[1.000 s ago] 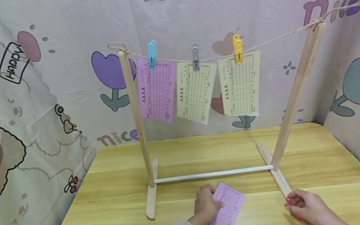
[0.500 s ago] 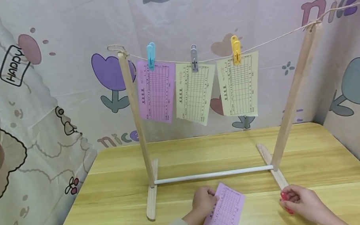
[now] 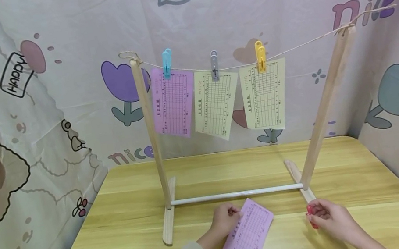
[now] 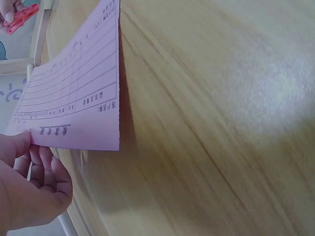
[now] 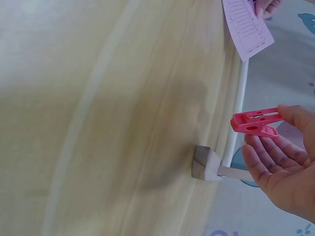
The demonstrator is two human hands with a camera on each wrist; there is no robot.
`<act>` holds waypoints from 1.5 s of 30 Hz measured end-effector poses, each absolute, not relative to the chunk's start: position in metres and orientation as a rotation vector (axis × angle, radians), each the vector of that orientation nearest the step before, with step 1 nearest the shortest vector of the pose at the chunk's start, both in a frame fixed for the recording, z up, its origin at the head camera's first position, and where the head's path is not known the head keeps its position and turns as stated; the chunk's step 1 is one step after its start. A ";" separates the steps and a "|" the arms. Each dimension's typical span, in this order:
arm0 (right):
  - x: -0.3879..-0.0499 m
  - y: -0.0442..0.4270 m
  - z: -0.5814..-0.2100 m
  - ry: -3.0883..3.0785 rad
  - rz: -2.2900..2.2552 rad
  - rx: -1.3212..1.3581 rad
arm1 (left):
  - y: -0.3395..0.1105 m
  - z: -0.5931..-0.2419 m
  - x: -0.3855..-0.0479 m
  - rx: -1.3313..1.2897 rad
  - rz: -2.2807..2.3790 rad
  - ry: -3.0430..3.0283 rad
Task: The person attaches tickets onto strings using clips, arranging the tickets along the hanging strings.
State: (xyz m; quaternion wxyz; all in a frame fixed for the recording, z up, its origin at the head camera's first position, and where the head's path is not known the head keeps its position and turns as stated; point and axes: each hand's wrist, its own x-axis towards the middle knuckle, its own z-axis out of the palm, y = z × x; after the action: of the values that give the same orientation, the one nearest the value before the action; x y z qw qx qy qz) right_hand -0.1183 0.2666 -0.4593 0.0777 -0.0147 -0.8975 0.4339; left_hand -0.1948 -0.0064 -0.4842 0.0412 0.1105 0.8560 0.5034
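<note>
A pink printed slip (image 3: 249, 235) is pinched along its left edge between the thumb and fingers of my left hand (image 3: 225, 219); the left wrist view shows the slip (image 4: 74, 88) lifted off the wood, casting a shadow. My right hand (image 3: 332, 217) pinches a red clothespin (image 3: 312, 217) by one end, and in the right wrist view the clothespin (image 5: 256, 121) points away from the fingers. Overhead, a string (image 3: 302, 46) carries a pink slip (image 3: 174, 102) under a blue clothespin (image 3: 167, 63), and two pale yellow slips (image 3: 216, 103) under a grey clothespin (image 3: 215, 65) and a yellow clothespin (image 3: 260, 56).
Two wooden posts (image 3: 151, 137) hold the string, with flat wooden feet (image 3: 169, 228) on the table. A white rod (image 3: 236, 194) joins the posts low down, just behind the hands. Patterned cloth (image 3: 74, 120) hangs around the wooden table (image 3: 116, 246).
My left hand has shifted its grip to the slip's left edge, and the slip has moved slightly up and right. My right hand has raised the red clothespin and brought it a little left.
</note>
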 end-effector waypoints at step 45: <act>-0.141 0.282 -0.396 -2.457 1.044 0.159 | 0.004 -0.427 -0.210 0.384 1.885 2.559</act>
State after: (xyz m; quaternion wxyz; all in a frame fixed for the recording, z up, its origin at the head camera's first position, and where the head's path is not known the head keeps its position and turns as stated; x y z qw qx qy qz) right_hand -0.1407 0.2822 -0.3965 0.2315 0.0578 -0.8938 0.3796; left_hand -0.2097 0.0043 -0.4274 -0.0300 0.1199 0.7990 0.5885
